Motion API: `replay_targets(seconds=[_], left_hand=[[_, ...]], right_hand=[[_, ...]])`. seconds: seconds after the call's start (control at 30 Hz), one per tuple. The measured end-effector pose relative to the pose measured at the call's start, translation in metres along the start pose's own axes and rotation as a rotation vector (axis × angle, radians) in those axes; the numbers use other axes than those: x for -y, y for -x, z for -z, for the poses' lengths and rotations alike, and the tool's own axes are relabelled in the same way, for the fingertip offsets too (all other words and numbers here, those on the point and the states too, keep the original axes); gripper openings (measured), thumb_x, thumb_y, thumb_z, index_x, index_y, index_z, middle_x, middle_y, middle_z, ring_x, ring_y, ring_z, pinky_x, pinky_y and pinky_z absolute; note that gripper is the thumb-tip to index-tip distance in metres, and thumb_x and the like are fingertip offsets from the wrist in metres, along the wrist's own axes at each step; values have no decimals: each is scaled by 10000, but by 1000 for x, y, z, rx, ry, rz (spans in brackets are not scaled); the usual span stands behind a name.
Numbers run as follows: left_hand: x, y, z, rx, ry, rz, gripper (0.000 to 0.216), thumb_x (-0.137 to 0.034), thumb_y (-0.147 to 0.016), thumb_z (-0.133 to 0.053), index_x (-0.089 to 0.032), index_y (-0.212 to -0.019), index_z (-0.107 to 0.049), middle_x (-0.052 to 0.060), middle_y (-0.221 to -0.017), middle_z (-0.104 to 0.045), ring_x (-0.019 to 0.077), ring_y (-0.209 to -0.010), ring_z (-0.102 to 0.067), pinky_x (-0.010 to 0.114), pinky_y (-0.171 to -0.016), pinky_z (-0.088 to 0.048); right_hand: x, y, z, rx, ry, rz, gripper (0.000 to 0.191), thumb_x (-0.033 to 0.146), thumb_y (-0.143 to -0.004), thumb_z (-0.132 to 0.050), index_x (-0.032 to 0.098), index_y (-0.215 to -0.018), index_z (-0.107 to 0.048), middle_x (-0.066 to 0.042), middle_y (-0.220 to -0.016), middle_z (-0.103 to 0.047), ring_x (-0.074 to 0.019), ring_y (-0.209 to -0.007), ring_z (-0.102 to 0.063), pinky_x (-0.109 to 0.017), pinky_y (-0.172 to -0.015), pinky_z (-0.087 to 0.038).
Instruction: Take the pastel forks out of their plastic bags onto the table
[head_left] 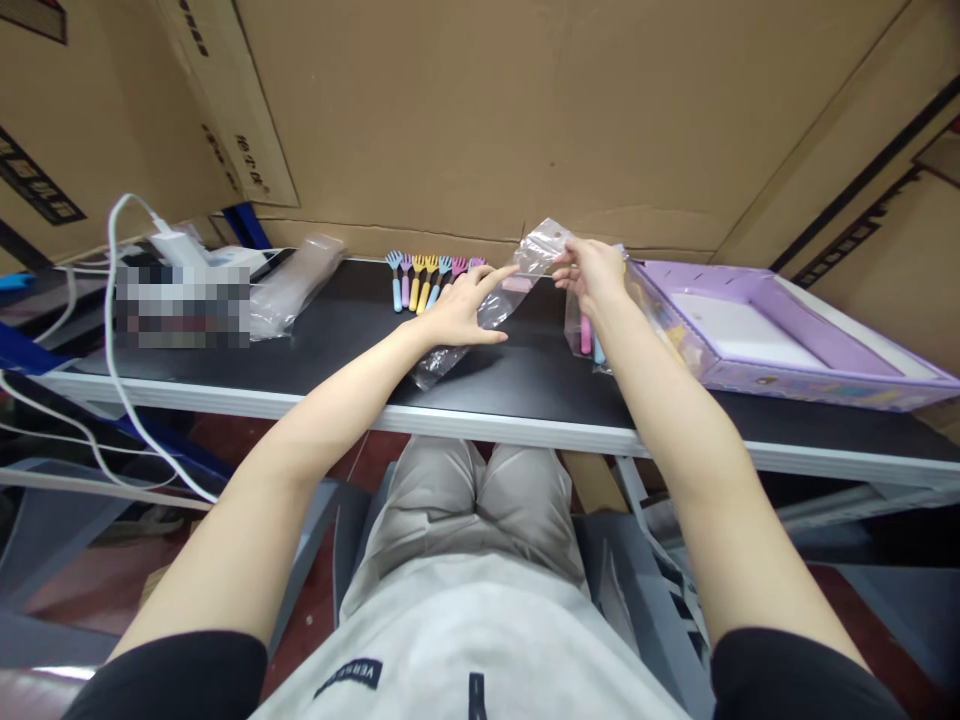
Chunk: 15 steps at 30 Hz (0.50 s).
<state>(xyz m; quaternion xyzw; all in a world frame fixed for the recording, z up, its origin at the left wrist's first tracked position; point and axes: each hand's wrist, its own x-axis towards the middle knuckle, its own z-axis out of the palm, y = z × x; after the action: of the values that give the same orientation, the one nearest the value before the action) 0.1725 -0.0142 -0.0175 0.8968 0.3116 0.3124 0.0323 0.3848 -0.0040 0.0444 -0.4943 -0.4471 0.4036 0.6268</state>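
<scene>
A long clear plastic bag (pixel 535 252) lies slanting across the black tabletop. My left hand (pixel 466 308) is open, its fingers spread over the bag's middle. At the bag's far right end, my right hand (pixel 598 275) pinches its edge between bent fingers. A small pink piece (pixel 516 285) shows at the bag; whether it is inside or behind cannot be made out. To the left of my left hand stands a row of small toy forks (pixel 422 283) with blue, purple, yellow and pink parts, partly covered by that hand. Below my right wrist is another clear bag with pink and blue handles (pixel 586 335).
On the right sits an open purple box (pixel 750 375) with a white inner base. To the left lie more clear plastic bags (pixel 296 285), a white charger (pixel 178 245) and a looping white cable (pixel 112 330). Cardboard walls (pixel 480 120) border the table (pixel 330 370) behind.
</scene>
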Motion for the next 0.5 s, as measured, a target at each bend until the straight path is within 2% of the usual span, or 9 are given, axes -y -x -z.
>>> replay_targets(seconds=[0.1, 0.23, 0.37, 0.5], left_hand=[[-9, 2, 1, 42, -86, 28, 912, -396, -725, -723, -311, -1542, -327, 147, -1449, -398, 402, -1311, -413, 580, -1043, -365], [-13, 1, 0, 11, -65, 14, 803, -214, -733, -624, -258, -1506, -411, 150, -1355, -451, 347, -1256, -470, 494, -1034, -400], [-13, 0, -1, -64, -34, 22, 704, -168, -757, -549, -241, -1454, -484, 135, -1311, -482, 318, -1247, -471, 482, -1068, -380], [-19, -2, 1, -84, -67, 49, 644, -168, -796, -518, -245, -1435, -511, 138, -1356, -467, 331, -1302, -427, 508, -1102, -341]], right_hand=[[0, -5, 11, -67, -95, -26, 140, 180, -863, -563, 185, -741, -495, 39, -606, -572, -61, -452, -555, -175, -459, -488], [-5, -14, 22, -104, -179, -28, 144, 171, -859, -557, 190, -728, -498, 42, -597, -555, -68, -516, -583, -192, -553, -548], [-11, -21, 28, -115, -190, -16, 176, 193, -878, -560, 193, -716, -491, 37, -602, -553, -64, -553, -590, -185, -612, -558], [-12, -21, 31, -108, -175, -46, 184, 278, -939, -510, 191, -777, -516, 13, -667, -610, -69, -583, -602, -175, -602, -542]])
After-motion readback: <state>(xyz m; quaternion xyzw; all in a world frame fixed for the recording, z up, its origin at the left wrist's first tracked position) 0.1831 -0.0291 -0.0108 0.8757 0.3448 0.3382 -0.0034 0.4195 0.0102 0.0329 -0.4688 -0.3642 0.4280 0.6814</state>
